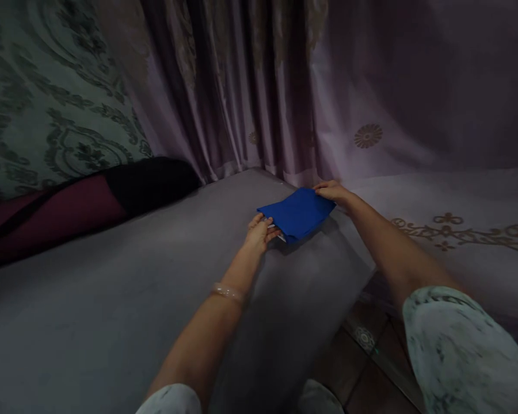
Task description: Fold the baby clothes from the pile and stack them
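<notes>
A flat, bright blue folder-like item [300,214] lies low over the grey surface near its far corner, with something white showing under its left edge. My left hand [260,230] grips that near left edge, some fingers beneath it and wrapped round the white part. At the far right corner, my right hand [331,191] pinches the blue item between thumb and fingers. What exactly the blue item is, I cannot make out. A pale bangle [228,292] circles my left wrist.
The grey covered surface [112,299] stretches left, with a long maroon and black bag [90,195] along the patterned wall [69,86]. Purple curtains [250,86] hang behind. Pale embroidered cloth [457,230] lies right, above a dark tiled floor [362,368].
</notes>
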Demonstrator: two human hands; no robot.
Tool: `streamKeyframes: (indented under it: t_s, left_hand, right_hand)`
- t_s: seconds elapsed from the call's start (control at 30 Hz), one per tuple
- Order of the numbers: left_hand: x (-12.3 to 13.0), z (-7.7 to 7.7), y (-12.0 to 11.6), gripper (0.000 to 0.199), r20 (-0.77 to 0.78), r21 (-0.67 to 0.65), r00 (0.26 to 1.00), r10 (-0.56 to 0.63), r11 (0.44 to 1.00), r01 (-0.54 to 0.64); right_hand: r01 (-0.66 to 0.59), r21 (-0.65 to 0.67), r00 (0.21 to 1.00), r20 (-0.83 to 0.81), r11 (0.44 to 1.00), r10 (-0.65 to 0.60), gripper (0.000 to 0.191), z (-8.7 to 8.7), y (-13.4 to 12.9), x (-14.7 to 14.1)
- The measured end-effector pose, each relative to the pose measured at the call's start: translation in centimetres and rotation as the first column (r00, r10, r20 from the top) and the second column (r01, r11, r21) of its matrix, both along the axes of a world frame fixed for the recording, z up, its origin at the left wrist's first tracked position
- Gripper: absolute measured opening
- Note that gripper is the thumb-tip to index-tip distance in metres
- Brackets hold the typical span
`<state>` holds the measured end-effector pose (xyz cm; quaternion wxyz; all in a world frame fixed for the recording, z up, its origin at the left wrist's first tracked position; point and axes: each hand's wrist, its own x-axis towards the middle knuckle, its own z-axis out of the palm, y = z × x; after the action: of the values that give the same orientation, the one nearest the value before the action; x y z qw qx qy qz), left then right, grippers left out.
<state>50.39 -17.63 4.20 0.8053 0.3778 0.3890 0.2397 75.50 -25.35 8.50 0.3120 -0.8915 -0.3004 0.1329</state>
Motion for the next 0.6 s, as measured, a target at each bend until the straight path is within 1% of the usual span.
streamKeyframes:
  t_s: [0.07, 0.13, 0.27, 0.43, 0.6]
  left_hand:
    - [1.5, -0.8, -0.5, 0.052, 0.020, -0.007, 1.000, 0.004, 1.000, -0.004]
    - [2.3, -1.4, -0.8, 0.051, 0.041, -0.004, 0.999, 0.008, 1.000, -0.008]
    - [3.0, -2.6, -1.0, 0.054, 0.058, -0.021, 0.998, 0.024, 1.000, -0.023]
    - [3.2, -3.9, -0.7, 0.058, 0.002, -0.027, 0.999, 0.042, 0.999, -0.042]
    - [3.5, -4.2, -0.9, 0.050, -0.089, 0.015, 0.995, 0.043, 0.999, -0.042]
  right_hand:
    - [-0.003, -0.013, 1.000, 0.012, 1.000, 0.003, 0.036, -0.6, 0.4, 1.6]
    - [-0.012, -0.023, 1.000, 0.026, 1.000, 0.012, 0.039, -1.2, 0.8, 2.9]
    - [-0.031, -0.060, 0.997, 0.070, 0.998, 0.036, 0.045, -2.3, 1.5, 4.7]
    - [-0.046, -0.071, 0.995, 0.087, 0.996, 0.053, 0.046, -3.3, 1.8, 5.4]
    - [-0.064, -0.048, 0.995, 0.068, 0.997, 0.067, 0.041, -4.5, 1.4, 5.1]
